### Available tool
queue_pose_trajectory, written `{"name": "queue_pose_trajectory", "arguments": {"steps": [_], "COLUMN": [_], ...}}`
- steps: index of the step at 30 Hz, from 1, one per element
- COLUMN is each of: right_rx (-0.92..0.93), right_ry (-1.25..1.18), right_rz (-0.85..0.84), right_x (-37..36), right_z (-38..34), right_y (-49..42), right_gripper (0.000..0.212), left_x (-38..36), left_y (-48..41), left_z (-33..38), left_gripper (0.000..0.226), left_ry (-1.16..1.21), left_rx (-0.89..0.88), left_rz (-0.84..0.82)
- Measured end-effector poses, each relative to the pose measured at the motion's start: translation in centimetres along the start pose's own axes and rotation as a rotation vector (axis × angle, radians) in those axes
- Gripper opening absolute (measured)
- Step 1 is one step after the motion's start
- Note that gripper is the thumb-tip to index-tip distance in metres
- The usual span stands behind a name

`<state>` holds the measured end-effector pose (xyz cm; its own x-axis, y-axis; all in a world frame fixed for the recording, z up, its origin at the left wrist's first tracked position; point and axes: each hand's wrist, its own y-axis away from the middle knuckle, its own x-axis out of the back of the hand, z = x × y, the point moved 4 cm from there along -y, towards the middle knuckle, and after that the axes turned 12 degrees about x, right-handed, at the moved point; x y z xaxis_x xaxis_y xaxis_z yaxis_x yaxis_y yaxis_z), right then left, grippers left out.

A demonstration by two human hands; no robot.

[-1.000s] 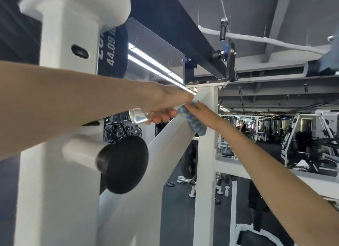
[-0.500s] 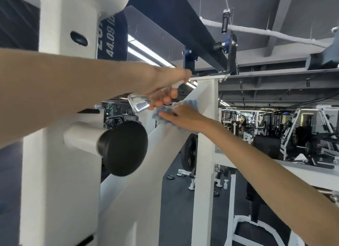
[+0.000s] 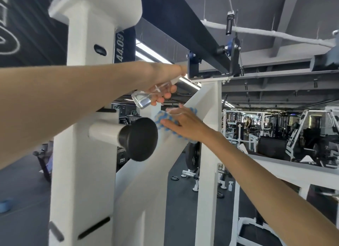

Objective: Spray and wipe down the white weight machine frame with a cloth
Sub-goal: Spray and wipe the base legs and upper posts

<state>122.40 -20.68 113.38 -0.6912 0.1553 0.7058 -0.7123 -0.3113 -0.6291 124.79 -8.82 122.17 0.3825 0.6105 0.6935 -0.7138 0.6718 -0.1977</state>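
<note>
The white weight machine frame (image 3: 143, 174) fills the view, with a diagonal brace running up to a vertical post (image 3: 209, 154). My right hand (image 3: 185, 124) presses a blue-and-white cloth (image 3: 162, 118) flat on the upper part of the brace, fingers straight. Just above it, my left hand (image 3: 163, 82) grips a clear spray bottle (image 3: 146, 97), its base tilted down to the left.
A white peg with a black end cap (image 3: 137, 139) sticks out of the near post (image 3: 88, 135), just left of the cloth. A dark blue beam and bracket (image 3: 211, 62) sit overhead. Other gym machines, floor plates and a small spray bottle (image 3: 230, 186) lie behind.
My right hand has slid the cloth down the diagonal brace, away from the top joint. The left hand with the bottle stays near the top of the brace.
</note>
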Motion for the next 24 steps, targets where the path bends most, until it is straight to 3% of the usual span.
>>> {"name": "queue_pose_trajectory", "arguments": {"steps": [3,4,6,8,11,13,15,17,20,22,24], "right_rx": [0.005,0.082,0.268,0.352,0.197,0.098,0.121,0.269,0.357,0.252,0.017], "right_ry": [0.089,0.027,-0.131,-0.180,-0.143,-0.094,-0.057,-0.116,-0.152,-0.165,-0.240], "right_rz": [0.067,0.141,0.228,0.220,0.172,0.242,0.301,0.357,0.419,0.506,0.548], "right_x": [0.2,-0.1,-1.0,-1.7,-1.1,-1.2,-2.5,-3.9,-4.1,-3.8,-3.6], "right_z": [-2.4,-4.6,-8.7,-8.7,-6.9,-7.4,-9.9,-12.4,-11.6,-8.9,-5.2], "right_y": [0.2,0.9,2.3,2.8,2.4,2.2,2.9,4.4,4.8,4.3,4.0], "right_gripper": [0.049,0.034,0.027,0.010,0.039,0.051,0.050,0.037,0.042,0.045,0.042], "left_x": [1.1,1.3,1.6,1.5,0.9,0.7,0.5,0.5,0.3,0.2,0.0], "left_y": [1.0,1.4,1.7,2.0,2.6,2.8,2.9,3.0,3.2,3.6,3.7], "left_z": [0.2,0.2,0.2,-0.1,-0.6,-0.9,-1.0,-1.0,-0.8,-0.5,-0.3], "left_gripper": [0.041,0.040,0.037,0.040,0.045,0.046,0.047,0.046,0.046,0.044,0.042], "left_ry": [0.048,0.086,0.117,0.118,0.087,0.078,0.092,0.102,0.112,0.132,0.131], "left_rx": [-0.087,-0.115,-0.155,-0.138,-0.100,-0.093,-0.085,-0.085,-0.084,-0.087,-0.094], "left_rz": [0.058,0.058,0.036,0.027,-0.003,-0.025,-0.047,-0.050,-0.032,-0.024,-0.023]}}
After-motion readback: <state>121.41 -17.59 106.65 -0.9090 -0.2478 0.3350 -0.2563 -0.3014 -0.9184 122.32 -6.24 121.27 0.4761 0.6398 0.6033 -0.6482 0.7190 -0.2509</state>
